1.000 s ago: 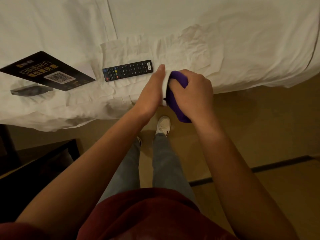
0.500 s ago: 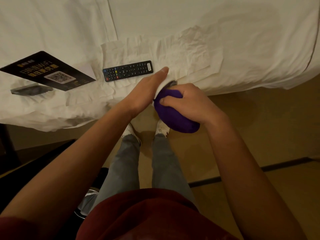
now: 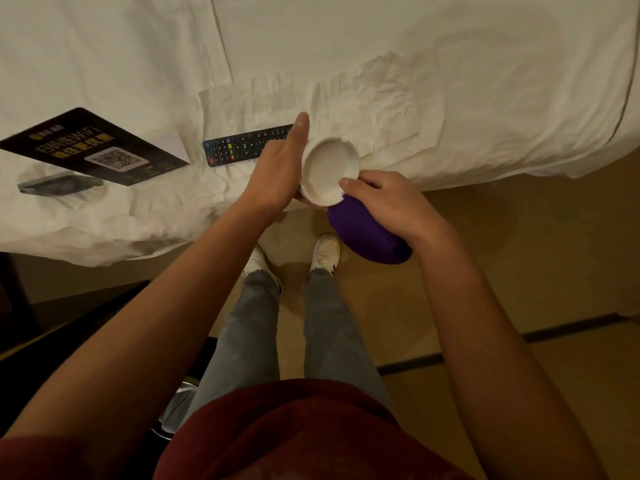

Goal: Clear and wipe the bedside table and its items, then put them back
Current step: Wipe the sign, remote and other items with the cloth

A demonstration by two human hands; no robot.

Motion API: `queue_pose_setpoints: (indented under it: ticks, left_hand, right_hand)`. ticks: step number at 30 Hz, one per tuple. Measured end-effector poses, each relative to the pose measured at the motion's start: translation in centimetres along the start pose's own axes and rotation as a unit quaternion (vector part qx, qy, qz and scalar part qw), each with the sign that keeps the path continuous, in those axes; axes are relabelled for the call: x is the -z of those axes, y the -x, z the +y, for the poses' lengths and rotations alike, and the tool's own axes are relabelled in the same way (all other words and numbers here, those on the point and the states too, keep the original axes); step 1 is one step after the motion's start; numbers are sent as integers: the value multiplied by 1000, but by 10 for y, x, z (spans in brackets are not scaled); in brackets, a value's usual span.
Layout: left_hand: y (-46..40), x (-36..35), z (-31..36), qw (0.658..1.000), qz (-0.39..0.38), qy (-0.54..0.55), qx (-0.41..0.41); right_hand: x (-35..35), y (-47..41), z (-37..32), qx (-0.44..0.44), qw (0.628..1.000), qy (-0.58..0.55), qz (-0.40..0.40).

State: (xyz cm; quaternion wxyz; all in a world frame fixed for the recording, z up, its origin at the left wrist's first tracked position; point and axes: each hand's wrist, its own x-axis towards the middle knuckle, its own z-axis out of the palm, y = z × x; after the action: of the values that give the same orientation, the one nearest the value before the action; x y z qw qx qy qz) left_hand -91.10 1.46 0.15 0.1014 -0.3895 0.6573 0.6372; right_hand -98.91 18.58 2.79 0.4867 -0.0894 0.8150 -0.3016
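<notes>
Left hand [image 3: 277,168] holds white dish [image 3: 330,169], its hollow bare

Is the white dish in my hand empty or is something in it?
Empty: the white dish faces the camera, its hollow bare.
</notes>
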Motion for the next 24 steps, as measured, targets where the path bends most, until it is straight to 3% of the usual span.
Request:
queue_pose_setpoints:
  ticks: [4,10,16,24]
  left_hand:
    - [-6,-3,9,999,-14,-30,-22]
    - [-21,-10,15,1000,-26,-7,8]
    - [-36,-16,8,998,-13,-51,-45]
    - [-64,-19,-2,975,-12,-212,-65]
  right_hand:
    - [0,-8,4,-14,999,-26,10]
    - [0,-25,8,-27,997,-64,39]
    - [13,-53,9,-66,993,-57,84]
    - [26,-85,15,-83,992,-34,86]
